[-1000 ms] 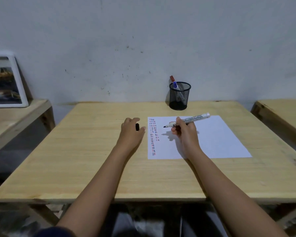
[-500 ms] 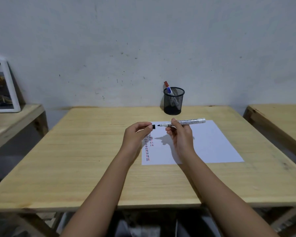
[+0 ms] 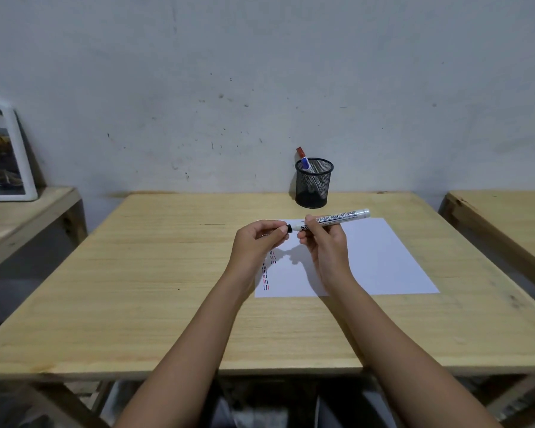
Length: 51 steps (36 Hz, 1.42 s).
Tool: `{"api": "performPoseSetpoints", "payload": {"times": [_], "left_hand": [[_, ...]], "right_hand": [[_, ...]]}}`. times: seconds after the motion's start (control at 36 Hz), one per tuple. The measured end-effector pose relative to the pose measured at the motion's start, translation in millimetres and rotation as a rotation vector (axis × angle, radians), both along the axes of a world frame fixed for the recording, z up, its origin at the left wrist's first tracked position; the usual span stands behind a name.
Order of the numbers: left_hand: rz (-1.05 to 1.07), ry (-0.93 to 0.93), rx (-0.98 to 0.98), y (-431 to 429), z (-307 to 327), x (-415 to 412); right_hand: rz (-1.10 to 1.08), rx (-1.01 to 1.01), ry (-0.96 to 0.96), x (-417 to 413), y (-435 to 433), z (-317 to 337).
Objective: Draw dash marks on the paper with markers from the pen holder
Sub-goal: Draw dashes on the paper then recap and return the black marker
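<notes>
A white sheet of paper [image 3: 383,257] lies on the wooden table [image 3: 155,273], with columns of red, blue and black dash marks [image 3: 267,273] along its left side. My right hand [image 3: 325,245] holds a white board marker [image 3: 337,218] level above the paper, tip pointing left. My left hand [image 3: 257,242] pinches the marker's black cap [image 3: 289,228], which sits at the tip. A black mesh pen holder [image 3: 313,183] stands at the table's far edge, holding a red marker [image 3: 300,151] and a blue marker [image 3: 305,164].
A white-framed picture [image 3: 3,156] leans on the wall on a lower wooden bench at the left. Another wooden table [image 3: 507,217] stands at the right. A grey wall rises right behind the table's far edge.
My left hand came up from the table with the black cap and brought it to the marker's tip. My right hand lifted the marker off the paper and levelled it.
</notes>
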<state>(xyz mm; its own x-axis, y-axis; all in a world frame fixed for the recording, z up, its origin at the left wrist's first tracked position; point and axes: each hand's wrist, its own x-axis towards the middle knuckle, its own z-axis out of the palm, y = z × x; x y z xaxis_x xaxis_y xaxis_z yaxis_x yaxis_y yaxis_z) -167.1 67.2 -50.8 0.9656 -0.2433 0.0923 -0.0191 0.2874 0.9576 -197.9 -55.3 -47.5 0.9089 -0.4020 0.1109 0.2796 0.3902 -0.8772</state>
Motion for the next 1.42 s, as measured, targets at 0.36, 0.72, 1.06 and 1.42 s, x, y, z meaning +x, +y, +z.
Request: {"api": "performPoseSetpoints", "payload": {"times": [0.36,0.72,1.06,1.42], "left_hand": [[-0.008,-0.067,0.047,5.4,7.1,0.9],[0.026,-0.089,0.096,26.2,26.8,14.3],[0.064,-0.192,0.162,8.2,62.1,34.0],[0.076,-0.483,0.388,-49.1,108.1,81.5]], "right_hand": [[0.038,-0.135,-0.031,4.8,1.7,-6.0],[0.133,0.252,-0.015,-7.0,-15.5,10.2],[0.24,-0.524,0.103,-4.9,-47.5,20.6],[0.082,-0.951,0.014,53.6,-81.2,78.1]]}}
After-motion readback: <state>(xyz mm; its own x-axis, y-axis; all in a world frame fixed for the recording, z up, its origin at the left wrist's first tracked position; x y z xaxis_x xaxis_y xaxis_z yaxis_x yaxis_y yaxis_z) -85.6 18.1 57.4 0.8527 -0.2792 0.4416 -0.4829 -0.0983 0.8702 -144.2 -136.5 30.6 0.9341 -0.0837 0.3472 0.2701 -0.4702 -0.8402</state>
